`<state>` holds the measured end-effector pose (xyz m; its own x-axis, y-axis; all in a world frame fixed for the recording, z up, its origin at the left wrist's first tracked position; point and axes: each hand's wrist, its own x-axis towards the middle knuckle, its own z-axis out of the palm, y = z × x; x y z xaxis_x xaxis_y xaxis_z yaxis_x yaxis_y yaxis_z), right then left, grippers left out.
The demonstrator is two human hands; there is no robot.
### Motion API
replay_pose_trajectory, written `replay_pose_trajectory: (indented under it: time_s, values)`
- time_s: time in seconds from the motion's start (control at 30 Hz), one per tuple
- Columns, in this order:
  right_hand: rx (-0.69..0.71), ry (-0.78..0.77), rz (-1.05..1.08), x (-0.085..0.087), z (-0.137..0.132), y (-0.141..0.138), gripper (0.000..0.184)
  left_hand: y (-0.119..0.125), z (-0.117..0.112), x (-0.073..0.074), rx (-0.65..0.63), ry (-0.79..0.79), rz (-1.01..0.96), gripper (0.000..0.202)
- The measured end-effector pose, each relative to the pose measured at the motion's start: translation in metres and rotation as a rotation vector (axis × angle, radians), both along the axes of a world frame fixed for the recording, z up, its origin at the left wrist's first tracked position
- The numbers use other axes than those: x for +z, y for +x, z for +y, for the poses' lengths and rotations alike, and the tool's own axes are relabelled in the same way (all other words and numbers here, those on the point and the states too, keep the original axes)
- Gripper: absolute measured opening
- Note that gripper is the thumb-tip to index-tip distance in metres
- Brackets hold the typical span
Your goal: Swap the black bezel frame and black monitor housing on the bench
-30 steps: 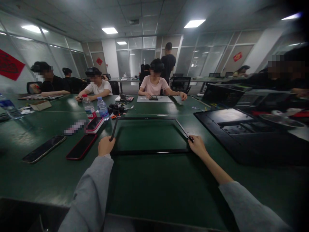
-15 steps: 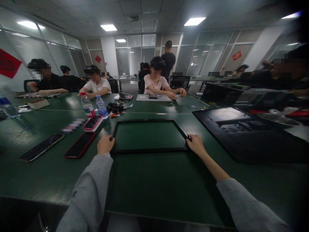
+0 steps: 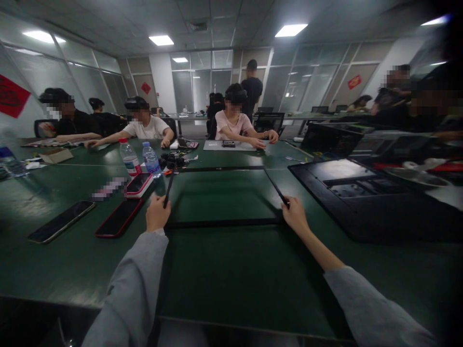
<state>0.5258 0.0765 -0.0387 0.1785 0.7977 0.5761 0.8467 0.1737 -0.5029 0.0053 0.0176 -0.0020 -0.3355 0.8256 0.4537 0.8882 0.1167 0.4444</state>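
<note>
A thin black rectangular frame (image 3: 224, 223) is in front of me over the green table (image 3: 231, 274). My left hand (image 3: 157, 213) is closed around its left bar near the front corner. My right hand (image 3: 294, 215) is closed on its right bar near the other front corner. The frame's near bar rests on the table, while its far bar (image 3: 224, 169) is tilted up off the surface. Grey sleeves cover both my forearms.
Left of the frame lie two dark phones (image 3: 118, 218) (image 3: 61, 221) and a red-cased phone (image 3: 139, 183). Two water bottles (image 3: 151, 160) stand behind them. A large black panel (image 3: 361, 193) lies at the right. Several people sit at the far side.
The frame lay flat half a second ago; now its far edge is lifted and tilted up, as it was a second ago. Both hands keep their grip on the side bars.
</note>
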Motion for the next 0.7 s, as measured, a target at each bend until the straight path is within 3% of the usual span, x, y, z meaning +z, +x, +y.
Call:
replay_pose_trajectory:
  time_s: [0.1,0.17,0.27,0.47,0.7]
  values:
    - [-0.041,0.197,0.052,0.021,-0.013,-0.012,0.044,0.005,0.002,0.004,0.009,0.311,-0.096,0.042]
    - [-0.078,0.229,0.087,0.034,-0.022,-0.02,0.048,0.008,0.002,0.008,0.004,0.392,-0.165,0.043]
    - [-0.078,0.129,0.131,0.042,-0.03,-0.027,0.049,0.013,0.0,0.012,-0.021,0.302,-0.264,0.041]
    - [-0.061,0.074,0.197,0.034,-0.028,-0.025,0.047,0.013,-0.002,0.013,-0.051,0.247,-0.303,0.042]
    - [-0.129,-0.01,0.106,0.03,-0.024,-0.016,0.054,0.003,0.006,0.0,-0.069,0.172,-0.12,0.041]
